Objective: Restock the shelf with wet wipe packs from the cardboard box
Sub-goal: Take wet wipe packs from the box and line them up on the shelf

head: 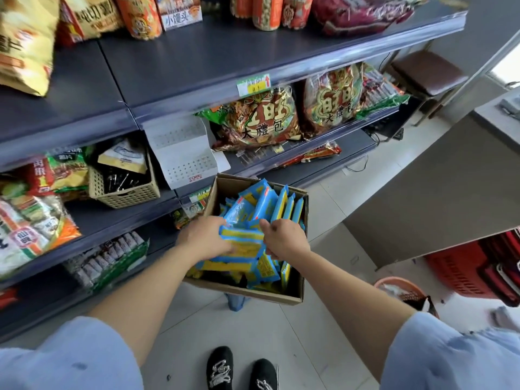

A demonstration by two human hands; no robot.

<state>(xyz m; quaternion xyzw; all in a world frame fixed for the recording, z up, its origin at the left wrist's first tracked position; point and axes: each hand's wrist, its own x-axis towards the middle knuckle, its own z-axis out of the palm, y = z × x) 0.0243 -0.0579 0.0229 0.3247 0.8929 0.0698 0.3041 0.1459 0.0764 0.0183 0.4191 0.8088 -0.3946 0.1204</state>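
Both hands are down in the cardboard box point(295, 294), closed on one small stack of blue-and-yellow wet wipe packs point(243, 244). The left hand point(204, 239) grips its left end and the right hand point(285, 239) pinches its right end, fingers curled. The stack lies flat on top of the box's contents, its long axis running from one hand to the other (so neither hand is nearer; they share it). More packs stand on edge at the box's far side. A bare grey shelf board point(197, 60) sits above and beyond the box, so the lift probably goes up and forward, with the stack level.
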